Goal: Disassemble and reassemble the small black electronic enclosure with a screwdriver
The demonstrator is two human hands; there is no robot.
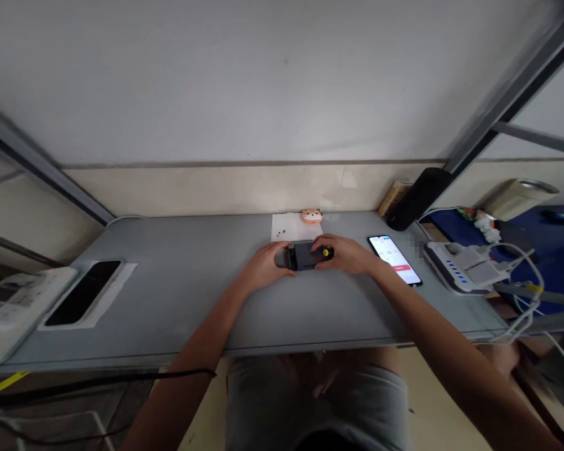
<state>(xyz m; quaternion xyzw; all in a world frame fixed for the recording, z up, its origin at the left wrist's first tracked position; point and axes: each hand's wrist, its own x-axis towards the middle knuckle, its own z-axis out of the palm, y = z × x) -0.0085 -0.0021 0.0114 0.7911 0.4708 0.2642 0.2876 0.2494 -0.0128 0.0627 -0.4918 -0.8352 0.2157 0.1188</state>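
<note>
A dark grey, box-like device [303, 256] lies on the grey table, between my two hands. My left hand [266, 267] grips its left end, thumb on the near side and fingers on the far side. My right hand [341, 254] is curled at its right end, holding a dark tool with a yellow round end [326, 252]; the rest of the tool is hidden by the fingers. Just beyond the device is a white paper [289, 224] with several tiny dark pieces, which look like screws [281, 233]. An orange and white animal-face item [312, 217] sits at the paper's right edge.
On the right lie a lit phone [395, 260], a black cylinder [418, 199] and a white power strip [460, 268] with cables. A dark-screened phone [84, 293] lies on paper at the left, beside another power strip [32, 300]. Metal frame bars flank the table.
</note>
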